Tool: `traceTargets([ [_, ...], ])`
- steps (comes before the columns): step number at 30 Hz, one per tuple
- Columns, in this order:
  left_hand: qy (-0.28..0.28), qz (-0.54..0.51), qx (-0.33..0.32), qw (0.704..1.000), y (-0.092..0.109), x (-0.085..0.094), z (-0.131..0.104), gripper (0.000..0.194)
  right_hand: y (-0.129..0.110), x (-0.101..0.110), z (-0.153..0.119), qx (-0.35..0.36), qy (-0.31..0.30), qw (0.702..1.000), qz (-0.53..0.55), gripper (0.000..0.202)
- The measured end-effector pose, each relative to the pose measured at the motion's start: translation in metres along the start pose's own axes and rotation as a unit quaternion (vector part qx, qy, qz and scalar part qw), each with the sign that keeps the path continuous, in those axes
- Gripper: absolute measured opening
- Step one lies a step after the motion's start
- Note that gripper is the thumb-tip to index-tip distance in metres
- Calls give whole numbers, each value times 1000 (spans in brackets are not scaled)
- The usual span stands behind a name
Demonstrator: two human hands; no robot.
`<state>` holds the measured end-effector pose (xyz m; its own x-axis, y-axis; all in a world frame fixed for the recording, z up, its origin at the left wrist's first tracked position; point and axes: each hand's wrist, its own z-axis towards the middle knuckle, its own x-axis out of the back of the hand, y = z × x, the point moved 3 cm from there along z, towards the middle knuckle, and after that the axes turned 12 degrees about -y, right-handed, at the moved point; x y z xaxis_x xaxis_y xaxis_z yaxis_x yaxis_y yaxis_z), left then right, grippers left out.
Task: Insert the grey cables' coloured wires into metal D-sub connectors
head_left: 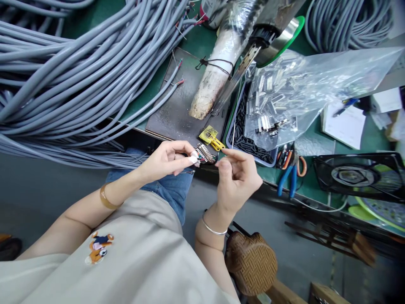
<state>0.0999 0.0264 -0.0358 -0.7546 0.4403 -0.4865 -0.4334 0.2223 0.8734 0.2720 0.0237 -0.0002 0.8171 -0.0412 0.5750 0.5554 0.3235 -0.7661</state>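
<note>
My left hand (172, 158) is closed in a pinch, with white covers on its fingertips. It grips thin coloured wires beside a multi-pin metal connector (205, 153). The connector sits at the bench's front edge, next to a yellow clip (217, 142) on a yellow pad (207, 133). Just right of the connector is my right hand (237, 173), thumb and forefinger brought together. A small dark piece shows near those fingertips, but what they hold is too small to make out.
Grey cables (95, 76) are heaped at left. A wrapped white tube (215, 71) hangs over a dark plate (190, 71). A blue bin (242, 122) holds black sleeves beside a plastic bag (303, 88) of connector parts. Pliers (287, 177) and a fan (357, 175) lie right; a stool (253, 264) stands below.
</note>
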Motion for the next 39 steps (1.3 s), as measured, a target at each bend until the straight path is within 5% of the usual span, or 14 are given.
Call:
traceTargets([
  [5, 17, -13, 2, 1000, -2, 3, -1, 28, 8, -8, 0, -65, -86, 990, 85, 24],
  [10, 69, 63, -52, 994, 3, 0, -2, 17, 8, -20, 2, -86, -91, 979, 160, 20],
  [17, 107, 119, -48, 986, 6, -1, 0, 12, 4, -16, -3, -13, -21, 999, 45, 16],
  [25, 112, 104, -33, 988, 4, 3, 2, 15, 5, -16, -8, 105, -56, 985, -126, 10],
  [30, 118, 101, -28, 988, 3, 4, 2, 15, 6, -14, -10, 117, -39, 986, -112, 7],
  [34, 117, 92, -17, 989, 4, 5, 3, 16, 6, -9, -14, 83, 33, 996, -9, 12],
  [39, 108, 64, -12, 992, 5, 6, 5, 18, 3, -6, -13, 113, 172, 974, 92, 19],
])
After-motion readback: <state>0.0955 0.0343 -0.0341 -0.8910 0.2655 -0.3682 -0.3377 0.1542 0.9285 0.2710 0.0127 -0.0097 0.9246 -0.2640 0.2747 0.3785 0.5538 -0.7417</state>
